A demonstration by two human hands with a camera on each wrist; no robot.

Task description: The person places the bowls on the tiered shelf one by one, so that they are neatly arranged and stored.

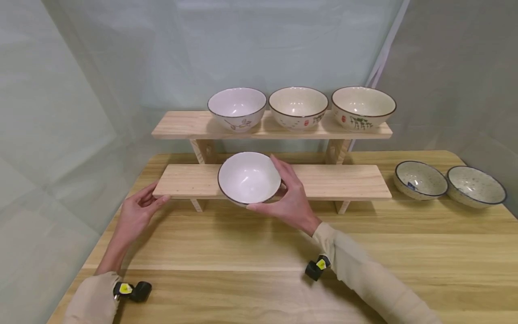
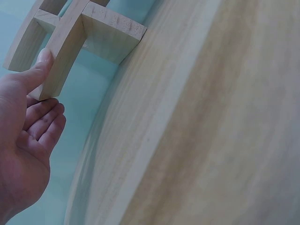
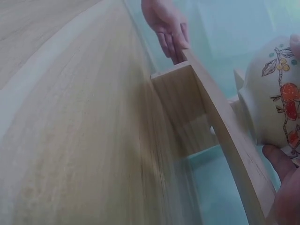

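Observation:
My right hand [image 1: 292, 201] holds a white bowl [image 1: 247, 177] with a dark rim, thumb at the near side and fingers at its right side. Red and yellow fruit with leaves decorates the bowl's outside [image 3: 283, 89] in the right wrist view. The bowl is at the lower board of a two-tier wooden shelf [image 1: 344, 181], left of its middle; whether its base touches the board cannot be told. At the board's left end, my left hand [image 1: 137, 213] grips the corner, its thumb [image 2: 43, 65] against the wood and the other fingers partly behind the end.
On the upper board stand a white bowl [image 1: 237, 110], a cream bowl [image 1: 298, 108] and another cream bowl [image 1: 363, 108] in a row. Right of the shelf, two speckled blue-rimmed bowls, a nearer-left one [image 1: 421, 180] and a right one [image 1: 476, 186], sit on the wooden table [image 1: 251, 288].

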